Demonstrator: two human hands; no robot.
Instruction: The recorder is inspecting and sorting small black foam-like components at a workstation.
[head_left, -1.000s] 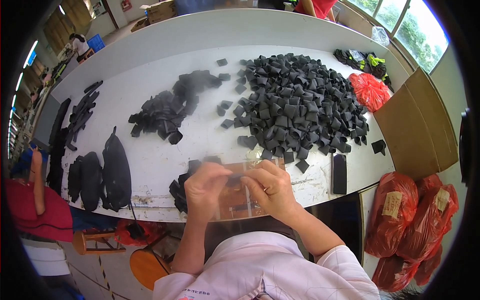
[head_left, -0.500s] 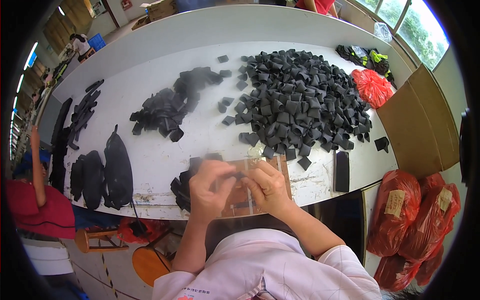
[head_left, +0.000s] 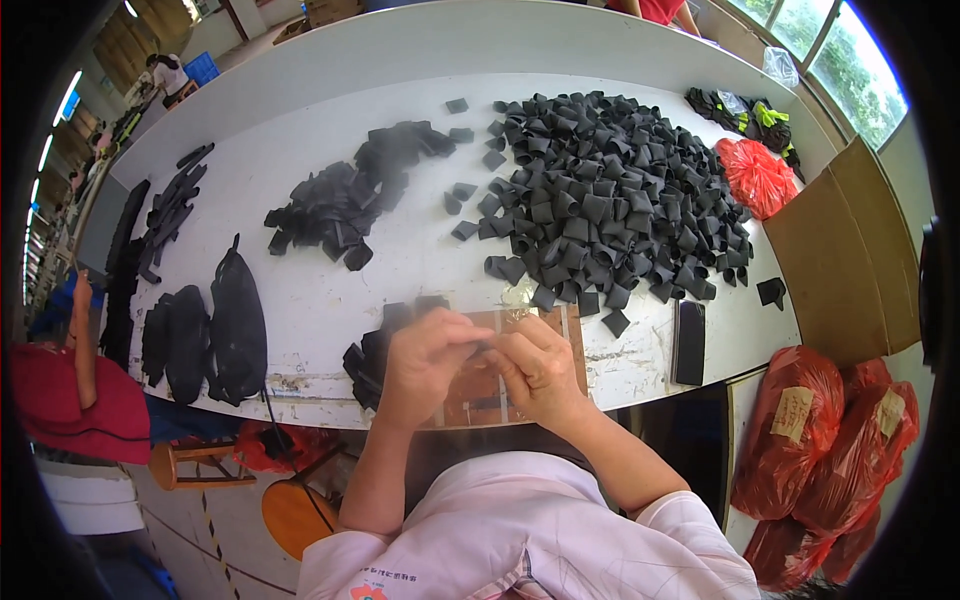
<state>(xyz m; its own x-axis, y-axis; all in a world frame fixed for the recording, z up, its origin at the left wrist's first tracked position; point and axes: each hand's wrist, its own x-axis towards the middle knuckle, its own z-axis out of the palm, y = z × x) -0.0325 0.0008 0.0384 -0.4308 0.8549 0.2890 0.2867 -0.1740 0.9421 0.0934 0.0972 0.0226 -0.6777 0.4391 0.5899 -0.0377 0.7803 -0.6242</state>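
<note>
Both hands meet just above the near edge of the white worktop (head_left: 330,300). The left hand (head_left: 425,362) and the right hand (head_left: 540,368) have their fingers pressed together around a small black piece (head_left: 483,349), pinching it between them; most of it is hidden. Under the hands lies a brown board (head_left: 560,335). Just left of it sits a small stack of black pieces (head_left: 368,358). A dark phone (head_left: 689,342) lies to the right, near the edge. Farther out, a large heap of folded black pieces (head_left: 610,200) covers the middle right, with a smaller pile (head_left: 345,195) to its left. A red bag (head_left: 757,176) rests at the far right.
</note>
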